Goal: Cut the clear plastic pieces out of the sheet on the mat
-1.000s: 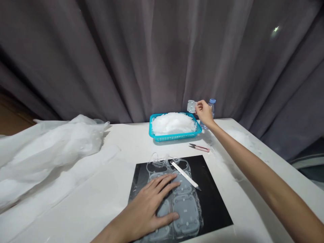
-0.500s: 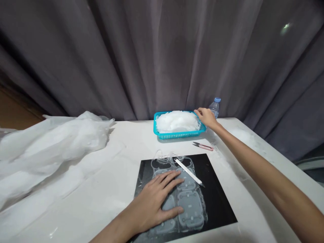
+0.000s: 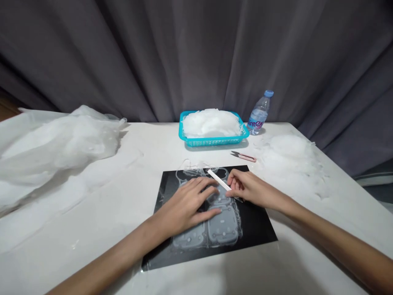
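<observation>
My left hand [image 3: 192,203] lies flat with spread fingers on a sheet of clear moulded plastic pieces [image 3: 223,225]. Under the sheet is a black mat [image 3: 258,229]. At the sheet's upper right my right hand [image 3: 245,187] pinches the lower end of a slim white tool [image 3: 218,179]. The fingers cover that end, which showed a dark point earlier. Loops of clear plastic [image 3: 192,166] stick out past the mat's far edge.
Behind the mat stands a blue basket [image 3: 215,142] heaped with white translucent pieces. A water bottle [image 3: 258,116] is beside it, and pink-handled thread snips [image 3: 244,156] lie in front. Whitish plastic piles [image 3: 288,159] cover the right, with a large plastic bag [image 3: 70,139] at the left.
My right hand let go of a small clear plastic piece at the basket, then came back down to the white tool. The left hand stayed on the sheet. The view tilted down.
</observation>
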Demonstrator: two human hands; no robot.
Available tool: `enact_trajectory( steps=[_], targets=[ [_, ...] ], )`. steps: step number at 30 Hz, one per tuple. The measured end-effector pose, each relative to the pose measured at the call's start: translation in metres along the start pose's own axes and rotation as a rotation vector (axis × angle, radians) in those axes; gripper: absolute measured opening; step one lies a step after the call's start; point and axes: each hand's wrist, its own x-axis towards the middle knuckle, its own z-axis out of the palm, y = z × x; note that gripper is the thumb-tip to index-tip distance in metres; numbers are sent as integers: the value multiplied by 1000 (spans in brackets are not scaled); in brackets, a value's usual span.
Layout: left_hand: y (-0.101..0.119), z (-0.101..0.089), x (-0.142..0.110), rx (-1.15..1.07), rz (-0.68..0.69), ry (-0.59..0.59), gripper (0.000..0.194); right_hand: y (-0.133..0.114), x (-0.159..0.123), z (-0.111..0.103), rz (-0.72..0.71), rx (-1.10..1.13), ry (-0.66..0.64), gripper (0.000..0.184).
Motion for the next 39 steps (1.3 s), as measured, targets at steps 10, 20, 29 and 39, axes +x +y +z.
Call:
enact_trajectory(
  steps=[10, 20, 29, 39],
  targets=[
    [-11, 8, 1, 18, 60, -34, 55, -7, -6, -41, -65, 326, -8, 35],
    [-13, 7, 7, 94, 48, -9, 56, 5, -15, -16, -133, 252, -76, 26],
    [-7, 12, 6, 1, -25, 5, 48, -5, -8, -17, -275, 95, -92, 15],
    [-7, 14, 7, 60, -53, 72, 55, -6, -9, -18, -372, -39, -109, 13]
  ],
)
